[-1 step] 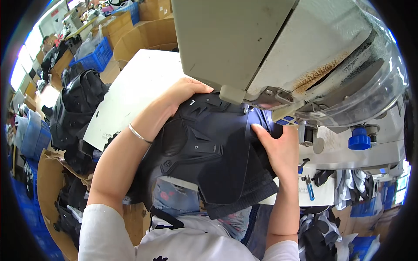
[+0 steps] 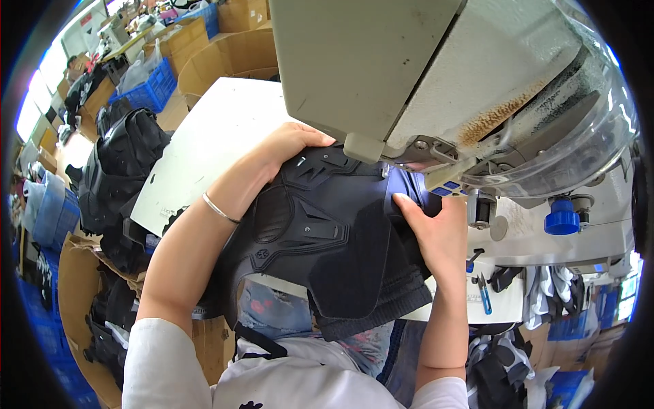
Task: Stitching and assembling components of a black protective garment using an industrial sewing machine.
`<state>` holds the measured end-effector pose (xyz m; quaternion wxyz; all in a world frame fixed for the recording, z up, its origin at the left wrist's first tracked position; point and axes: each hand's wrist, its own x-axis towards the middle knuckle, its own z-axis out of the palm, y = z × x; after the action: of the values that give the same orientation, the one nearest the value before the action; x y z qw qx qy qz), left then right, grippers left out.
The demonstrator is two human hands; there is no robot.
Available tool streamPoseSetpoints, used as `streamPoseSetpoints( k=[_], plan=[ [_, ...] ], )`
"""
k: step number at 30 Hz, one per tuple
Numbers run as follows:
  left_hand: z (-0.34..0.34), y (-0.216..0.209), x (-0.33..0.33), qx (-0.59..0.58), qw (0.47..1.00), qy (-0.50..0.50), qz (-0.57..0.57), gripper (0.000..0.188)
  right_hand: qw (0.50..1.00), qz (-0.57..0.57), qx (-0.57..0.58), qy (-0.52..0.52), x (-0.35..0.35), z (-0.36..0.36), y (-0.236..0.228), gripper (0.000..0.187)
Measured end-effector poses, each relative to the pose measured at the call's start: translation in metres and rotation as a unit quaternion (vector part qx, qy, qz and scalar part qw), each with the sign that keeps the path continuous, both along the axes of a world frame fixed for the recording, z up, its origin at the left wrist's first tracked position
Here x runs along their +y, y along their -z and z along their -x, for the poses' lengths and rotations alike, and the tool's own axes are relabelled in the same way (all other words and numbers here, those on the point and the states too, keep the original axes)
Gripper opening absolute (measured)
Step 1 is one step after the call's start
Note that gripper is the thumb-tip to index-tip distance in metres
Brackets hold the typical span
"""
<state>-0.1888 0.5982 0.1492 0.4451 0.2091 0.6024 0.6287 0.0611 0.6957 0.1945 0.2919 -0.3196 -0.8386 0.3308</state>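
Note:
A black padded piece (image 2: 306,211) with raised moulded panels and a ribbed band (image 2: 388,300) lies across the machine bed and hangs toward my lap. Its far edge runs under the head of a sewing machine (image 2: 368,68), where a lamp lights the cloth. My left hand (image 2: 296,142) grips the far left edge, thumb on top, fingertips partly hidden by the machine. On the right side, my right hand (image 2: 436,228) pinches the cloth beside the needle area, thumb on top and other fingers mostly hidden. The needle itself cannot be made out.
A white tabletop (image 2: 204,136) extends to the left. Blue-handled thread snips (image 2: 484,294) lie right of my right forearm. Black pieces (image 2: 122,163) are heaped at the left, above a cardboard box (image 2: 75,300). A blue knob (image 2: 562,218) juts from the machine.
The black padded piece has shifted very slightly, its lower part moving a little left, and its panels look sharper. Both hands keep their places.

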Motion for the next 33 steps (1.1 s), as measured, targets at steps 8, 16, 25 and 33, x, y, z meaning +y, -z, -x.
streamPoseSetpoints(
  k=[8, 16, 25, 33],
  plan=[
    [-0.005, -0.012, 0.001, 0.069, 0.997, 0.001, 0.017, 0.021, 0.999, 0.027, 0.01, -0.022, 0.004, 0.001, 0.0, 0.032],
    [-0.012, -0.018, -0.01, 0.278, 0.959, -0.016, 0.048, 0.025, 0.997, 0.032, 0.051, -0.055, 0.017, 0.004, 0.004, 0.027],
    [-0.015, -0.025, -0.005, 0.496, 0.865, -0.025, 0.074, 0.029, 0.993, 0.061, 0.06, -0.079, 0.019, 0.003, 0.0, 0.026],
    [-0.034, -0.053, -0.039, 0.68, 0.714, -0.128, 0.106, 0.035, 0.952, -0.173, 0.227, 0.11, -0.021, -0.049, 0.057, 0.056]
  ],
)
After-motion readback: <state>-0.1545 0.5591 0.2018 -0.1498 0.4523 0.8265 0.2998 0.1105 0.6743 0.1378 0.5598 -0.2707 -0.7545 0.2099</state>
